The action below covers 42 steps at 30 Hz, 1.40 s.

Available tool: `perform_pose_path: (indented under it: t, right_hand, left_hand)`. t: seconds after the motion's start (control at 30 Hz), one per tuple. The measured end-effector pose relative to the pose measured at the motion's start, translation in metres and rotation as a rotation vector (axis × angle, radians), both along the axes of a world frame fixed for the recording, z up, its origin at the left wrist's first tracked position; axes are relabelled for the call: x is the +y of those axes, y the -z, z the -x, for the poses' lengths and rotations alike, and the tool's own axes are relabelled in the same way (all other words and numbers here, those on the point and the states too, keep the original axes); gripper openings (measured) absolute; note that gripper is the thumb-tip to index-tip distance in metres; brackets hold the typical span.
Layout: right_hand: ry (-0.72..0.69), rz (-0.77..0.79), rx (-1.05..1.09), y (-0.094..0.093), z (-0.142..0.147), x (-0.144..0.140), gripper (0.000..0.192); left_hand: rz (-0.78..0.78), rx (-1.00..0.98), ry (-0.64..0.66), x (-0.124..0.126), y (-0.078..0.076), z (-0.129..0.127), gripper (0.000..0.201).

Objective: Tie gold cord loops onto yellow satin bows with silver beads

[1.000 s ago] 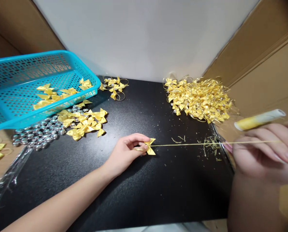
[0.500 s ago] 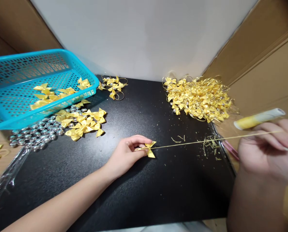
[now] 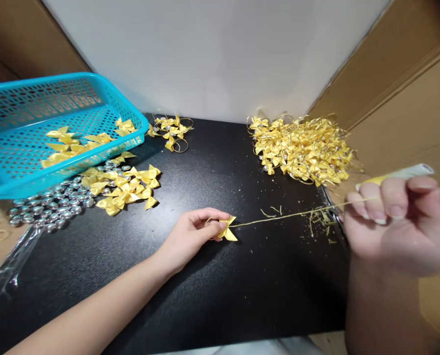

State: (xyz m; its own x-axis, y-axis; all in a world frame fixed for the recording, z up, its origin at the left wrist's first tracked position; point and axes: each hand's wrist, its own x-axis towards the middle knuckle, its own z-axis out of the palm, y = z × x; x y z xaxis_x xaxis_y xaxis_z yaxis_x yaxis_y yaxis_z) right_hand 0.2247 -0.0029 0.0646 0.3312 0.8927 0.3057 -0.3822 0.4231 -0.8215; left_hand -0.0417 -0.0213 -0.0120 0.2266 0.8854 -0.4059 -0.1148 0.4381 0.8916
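Between thumb and fingers my left hand (image 3: 195, 231) pinches a yellow ribbon bow (image 3: 229, 232) just above the black tabletop. A thin gold elastic cord (image 3: 279, 217) runs from the bow to the right, with a slight sag. My right hand (image 3: 400, 227), raised off the table's right edge, has its fingers curled in on the cord's far end. A pale tube with a yellow end (image 3: 414, 171) shows partly behind that hand.
A blue basket (image 3: 94, 79) with bows stands at the left. Silver beads (image 3: 53, 204) and loose bows (image 3: 131, 190) lie before it. Finished bows form a big pile (image 3: 304, 150) at the back right and a small group (image 3: 171, 129) at the back. Cord scraps (image 3: 321, 219) lie at the right edge.
My right hand has come a little to the left and turned, its curled fingers now facing me. The cord, taut before, has slackened a little. My left hand stays on the bow.
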Motion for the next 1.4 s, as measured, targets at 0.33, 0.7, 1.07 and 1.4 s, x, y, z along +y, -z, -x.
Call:
perform_pose_path:
  t: [0.33,0.7,1.07,1.4]
  right_hand:
    - [0.016,-0.069,0.021,0.0,-0.017,0.003,0.008]
    - [0.03,-0.029,-0.007,0.003,-0.007,0.0,0.016]
    - [0.002,-0.104,0.042,0.005,-0.015,-0.001,0.006]
    - [-0.418,-0.087,-0.123,0.013,0.026,-0.016,0.006]
  left_hand:
    - [-0.005,-0.02,-0.027,0.001,0.0,-0.002,0.013]
    - [-0.075,0.005,-0.034,-0.002,0.0,-0.001,0.012]
    - [-0.254,0.357,-0.076,0.006,0.004,0.001,0.017]
    - [-1.136,0.854,0.065,0.003,-0.011,0.004,0.042]
